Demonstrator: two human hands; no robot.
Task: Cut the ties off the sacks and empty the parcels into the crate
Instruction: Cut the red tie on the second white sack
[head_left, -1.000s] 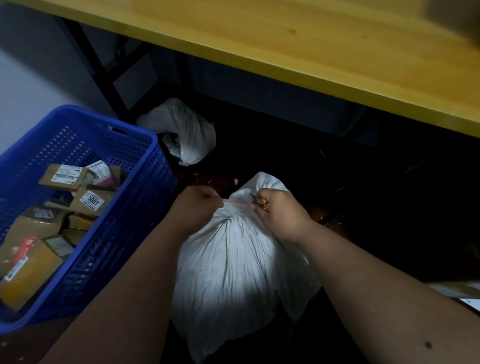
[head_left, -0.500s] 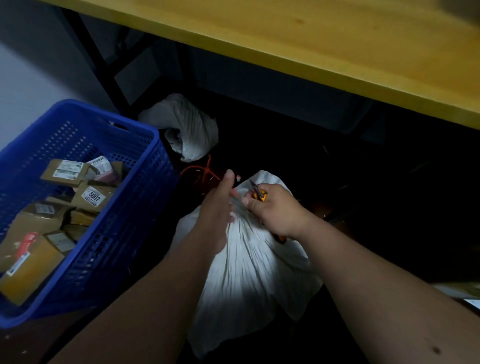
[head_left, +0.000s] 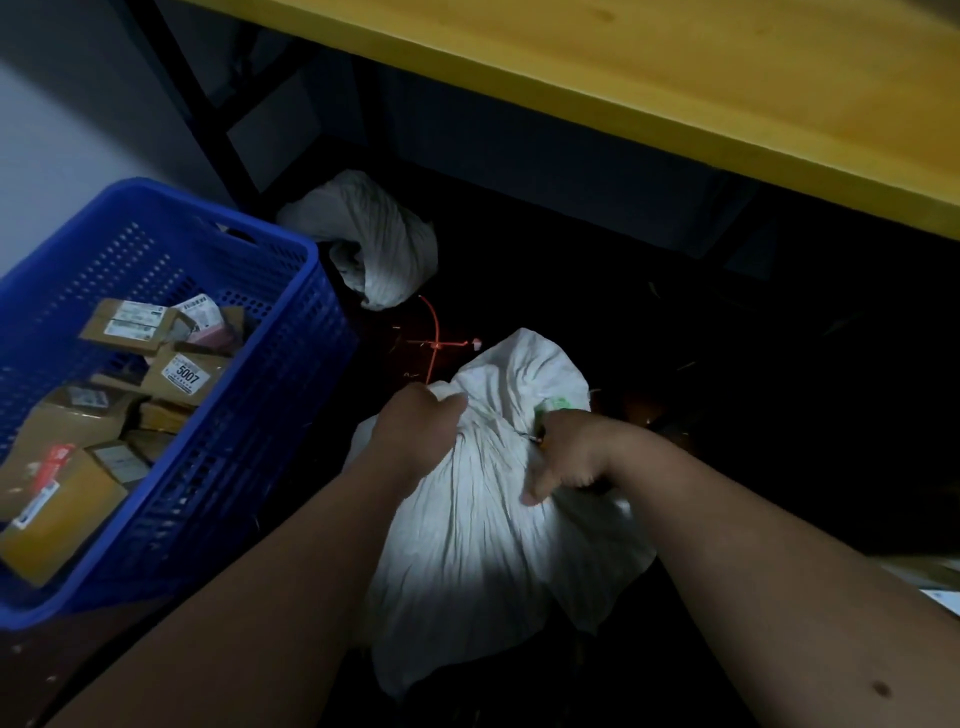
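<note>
A full white sack (head_left: 478, 545) stands on the dark floor between my arms, its loose neck (head_left: 524, 364) opening upward. My left hand (head_left: 415, 431) grips the gathered cloth at the left of the neck. My right hand (head_left: 571, 452) holds the cloth at the right of the neck and also keeps a small orange-handled cutter (head_left: 537, 434), mostly hidden in the fist. A cut red tie (head_left: 434, 338) lies on the floor just beyond the sack. The blue crate (head_left: 291, 374) at my left holds several cardboard parcels (head_left: 176, 374).
An emptied, crumpled white sack (head_left: 379, 244) lies farther back under the yellow wooden tabletop (head_left: 675, 78), whose dark metal legs (head_left: 197, 104) stand behind the crate. Cardboard (head_left: 930, 577) shows at the right edge. The floor to the right is dark.
The red tie that my hands stretched across the sack's neck has come off and now lies on the floor. My left hand moved back onto the neck, and both hands hold the cloth.
</note>
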